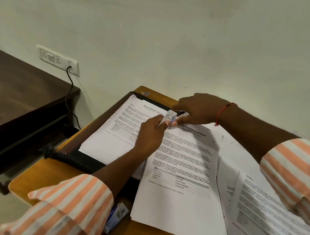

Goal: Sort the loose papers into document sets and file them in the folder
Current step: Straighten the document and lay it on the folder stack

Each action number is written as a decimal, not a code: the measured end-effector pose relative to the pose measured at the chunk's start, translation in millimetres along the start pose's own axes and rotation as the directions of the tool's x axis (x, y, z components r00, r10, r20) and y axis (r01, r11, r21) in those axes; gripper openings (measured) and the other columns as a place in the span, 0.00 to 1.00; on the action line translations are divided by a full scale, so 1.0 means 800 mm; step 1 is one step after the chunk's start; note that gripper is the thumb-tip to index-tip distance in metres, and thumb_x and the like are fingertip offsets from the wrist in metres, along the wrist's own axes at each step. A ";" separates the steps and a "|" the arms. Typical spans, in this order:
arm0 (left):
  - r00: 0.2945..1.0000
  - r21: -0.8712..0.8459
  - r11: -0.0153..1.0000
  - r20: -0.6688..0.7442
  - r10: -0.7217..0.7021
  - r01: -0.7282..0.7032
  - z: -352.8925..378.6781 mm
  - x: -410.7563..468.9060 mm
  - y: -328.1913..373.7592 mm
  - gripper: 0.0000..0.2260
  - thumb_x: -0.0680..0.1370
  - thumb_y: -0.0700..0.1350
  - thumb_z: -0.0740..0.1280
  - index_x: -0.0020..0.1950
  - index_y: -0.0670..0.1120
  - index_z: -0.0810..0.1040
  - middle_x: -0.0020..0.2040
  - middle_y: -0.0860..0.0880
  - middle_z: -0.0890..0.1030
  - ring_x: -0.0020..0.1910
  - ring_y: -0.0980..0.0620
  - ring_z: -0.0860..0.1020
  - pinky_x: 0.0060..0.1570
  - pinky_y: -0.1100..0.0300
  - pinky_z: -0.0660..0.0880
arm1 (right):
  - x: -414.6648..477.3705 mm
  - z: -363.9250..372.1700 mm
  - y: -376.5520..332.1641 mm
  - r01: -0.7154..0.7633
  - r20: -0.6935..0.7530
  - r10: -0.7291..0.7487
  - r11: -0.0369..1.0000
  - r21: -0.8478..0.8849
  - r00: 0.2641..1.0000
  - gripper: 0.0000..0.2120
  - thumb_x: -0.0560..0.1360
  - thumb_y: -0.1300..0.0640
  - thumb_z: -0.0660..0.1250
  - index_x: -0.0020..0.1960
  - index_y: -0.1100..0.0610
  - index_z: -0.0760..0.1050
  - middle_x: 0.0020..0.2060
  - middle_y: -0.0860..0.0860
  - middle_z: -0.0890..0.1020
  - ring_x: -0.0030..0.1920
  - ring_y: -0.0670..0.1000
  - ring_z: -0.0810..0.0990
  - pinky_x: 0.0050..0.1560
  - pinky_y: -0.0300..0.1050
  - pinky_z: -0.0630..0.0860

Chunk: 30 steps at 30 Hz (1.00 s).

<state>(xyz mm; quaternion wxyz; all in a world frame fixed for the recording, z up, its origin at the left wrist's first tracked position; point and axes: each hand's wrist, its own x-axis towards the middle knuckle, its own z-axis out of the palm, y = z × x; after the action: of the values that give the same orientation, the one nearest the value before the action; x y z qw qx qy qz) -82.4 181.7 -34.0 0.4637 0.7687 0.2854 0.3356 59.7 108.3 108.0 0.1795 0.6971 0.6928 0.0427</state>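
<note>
Left hand (149, 136) pinches the internship papers (178, 196) by their raised corner at its 1 o'clock. Right hand (199, 110) grips what looks like a small stapler (178, 116) against that corner.

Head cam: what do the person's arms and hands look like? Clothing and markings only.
Both arms wear long sleeves in broad peach-orange and white stripes. The cuffs of the left sleeve and right sleeve end partway up the forearms. The left hand and right hand are bare, with no gloves. A thin red thread circles the right wrist; no band shows on the left wrist.
</note>
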 end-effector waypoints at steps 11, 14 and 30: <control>1.000 0.010 1.000 0.009 0.028 -0.028 0.000 -0.001 0.000 0.12 0.84 0.52 0.63 0.53 0.45 0.80 0.42 0.51 0.80 0.37 0.56 0.76 0.38 0.66 0.67 | 0.006 -0.003 0.004 0.037 0.025 -0.036 0.999 -0.014 0.999 0.19 0.78 0.33 0.59 0.50 0.49 0.73 0.43 0.46 0.76 0.41 0.48 0.75 0.41 0.46 0.69; 0.999 0.005 0.999 0.012 0.032 -0.032 -0.001 -0.002 0.002 0.12 0.84 0.52 0.63 0.51 0.44 0.79 0.38 0.53 0.77 0.35 0.56 0.74 0.36 0.67 0.64 | 0.006 -0.003 0.004 0.044 0.006 -0.044 0.999 -0.015 0.999 0.19 0.79 0.35 0.60 0.48 0.50 0.73 0.40 0.44 0.74 0.40 0.48 0.73 0.39 0.45 0.67; 0.999 0.025 1.000 0.047 -0.010 0.009 -0.006 -0.007 0.014 0.10 0.84 0.51 0.63 0.49 0.46 0.77 0.37 0.54 0.75 0.33 0.57 0.72 0.35 0.67 0.63 | 0.007 0.003 0.003 0.023 0.006 -0.023 0.998 0.064 1.000 0.17 0.77 0.35 0.63 0.48 0.49 0.73 0.38 0.41 0.73 0.39 0.46 0.72 0.40 0.45 0.68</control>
<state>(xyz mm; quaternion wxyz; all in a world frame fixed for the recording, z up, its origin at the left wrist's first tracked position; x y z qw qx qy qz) -88.6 175.3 -23.3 0.4622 0.7809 0.2820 0.3116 62.9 113.0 105.8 0.1601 0.6946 0.7011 0.0161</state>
